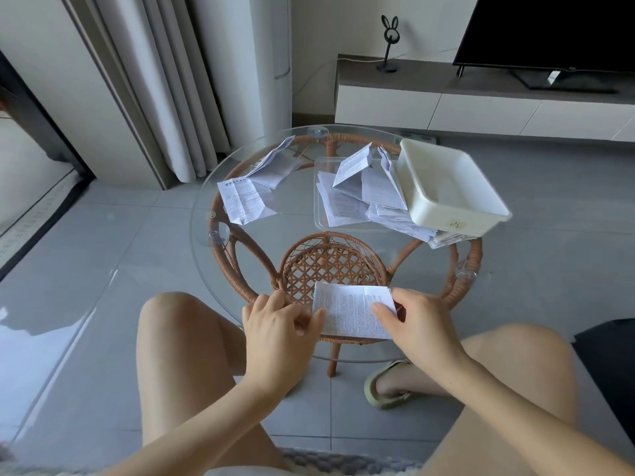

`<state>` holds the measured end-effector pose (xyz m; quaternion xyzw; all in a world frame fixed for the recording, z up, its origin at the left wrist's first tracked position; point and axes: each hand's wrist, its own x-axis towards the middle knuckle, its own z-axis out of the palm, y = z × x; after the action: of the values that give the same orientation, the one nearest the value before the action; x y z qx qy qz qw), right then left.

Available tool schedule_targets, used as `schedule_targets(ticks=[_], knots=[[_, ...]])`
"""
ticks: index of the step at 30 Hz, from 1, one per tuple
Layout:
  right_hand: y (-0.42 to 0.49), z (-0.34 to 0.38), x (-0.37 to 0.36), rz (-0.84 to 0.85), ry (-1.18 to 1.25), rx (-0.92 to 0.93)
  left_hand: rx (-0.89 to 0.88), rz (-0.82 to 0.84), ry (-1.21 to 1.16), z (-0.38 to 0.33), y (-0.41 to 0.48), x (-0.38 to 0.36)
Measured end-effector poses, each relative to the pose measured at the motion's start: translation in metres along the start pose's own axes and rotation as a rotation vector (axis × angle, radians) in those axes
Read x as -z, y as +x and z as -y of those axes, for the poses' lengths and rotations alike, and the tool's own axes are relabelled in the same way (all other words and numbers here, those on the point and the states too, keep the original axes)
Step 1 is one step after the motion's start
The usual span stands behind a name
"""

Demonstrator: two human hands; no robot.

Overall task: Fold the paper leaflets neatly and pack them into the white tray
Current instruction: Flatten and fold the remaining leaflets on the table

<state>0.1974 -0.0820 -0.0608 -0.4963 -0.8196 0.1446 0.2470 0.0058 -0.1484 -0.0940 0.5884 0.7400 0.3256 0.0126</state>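
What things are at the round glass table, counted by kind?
White rectangular plastic tray: 1
Clear flat plastic tray: 1
Heaps of loose printed paper leaflets: 2 (left heap, right heap)
Printed leaflet held by left hand and right hand: 1
Total: 5

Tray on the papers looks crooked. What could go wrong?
The tray sits tilted on a pile of leaflets by the table's right edge, so it might slide off. The leaflet that the left hand and right hand hold lies at the near rim of smooth glass; it might slip and fold crooked.
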Motion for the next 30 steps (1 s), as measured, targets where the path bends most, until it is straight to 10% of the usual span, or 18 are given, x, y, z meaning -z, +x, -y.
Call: schedule_targets(ticks=[13,21,30], knots=[[0.011,0.007,0.006,0.086,0.015,-0.085,0.036,0.076,0.181,-0.002,0.007,0.001],[0.01,0.0,0.0,0.093,-0.044,-0.081,-0.7,0.378,0.195,-0.007,0.025,0.004],[0.0,0.003,-0.01,-0.014,-0.159,-0.065,-0.524,0.567,0.126,-0.001,0.026,0.008]])
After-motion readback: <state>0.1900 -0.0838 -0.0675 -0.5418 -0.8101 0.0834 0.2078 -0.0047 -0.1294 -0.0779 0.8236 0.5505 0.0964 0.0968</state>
